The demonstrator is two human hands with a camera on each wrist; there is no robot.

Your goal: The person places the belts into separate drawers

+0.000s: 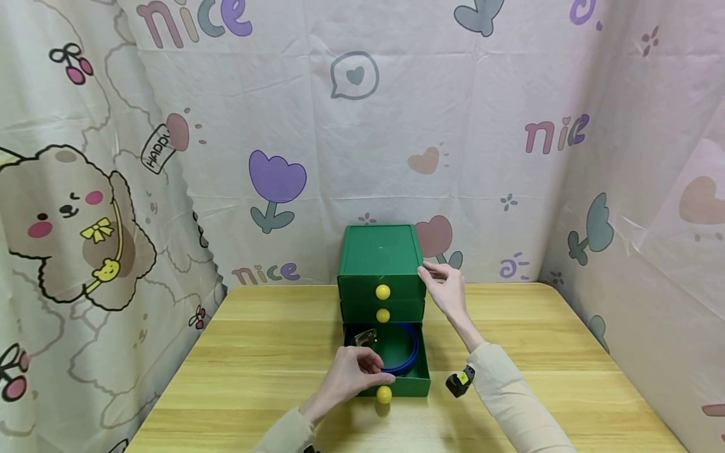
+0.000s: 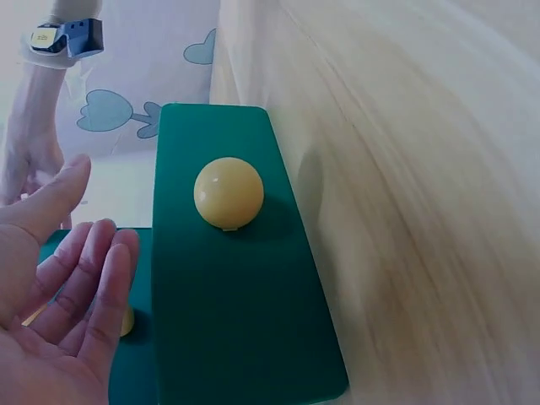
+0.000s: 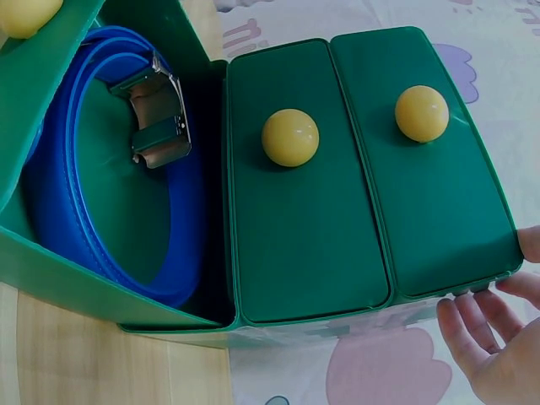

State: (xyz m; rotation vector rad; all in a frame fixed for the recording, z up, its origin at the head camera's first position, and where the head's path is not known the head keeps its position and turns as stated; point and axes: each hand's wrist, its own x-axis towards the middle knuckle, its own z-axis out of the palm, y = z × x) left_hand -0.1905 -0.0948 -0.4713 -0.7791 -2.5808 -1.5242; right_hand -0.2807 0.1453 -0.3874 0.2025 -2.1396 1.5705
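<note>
A green cabinet (image 1: 381, 248) of three stacked drawers with round yellow knobs stands on the table, its bottom drawer (image 1: 416, 385) pulled out. Inside that drawer lies a coiled blue belt (image 3: 63, 194) with a metal buckle (image 3: 163, 122). My left hand (image 1: 352, 372) hovers at the drawer's front, above its yellow knob (image 2: 229, 193). Its fingers are loosely bent, and nothing is in them. My right hand (image 1: 444, 286) touches the upper right side of the cabinet with its fingertips, beside the top drawer (image 3: 451, 202).
The wooden table (image 1: 255, 352) extends to both sides of the cabinet. Behind it hangs a printed cloth (image 1: 362, 145), with more cloth at left and right. A small black camera (image 1: 460, 381) sits on the right wrist.
</note>
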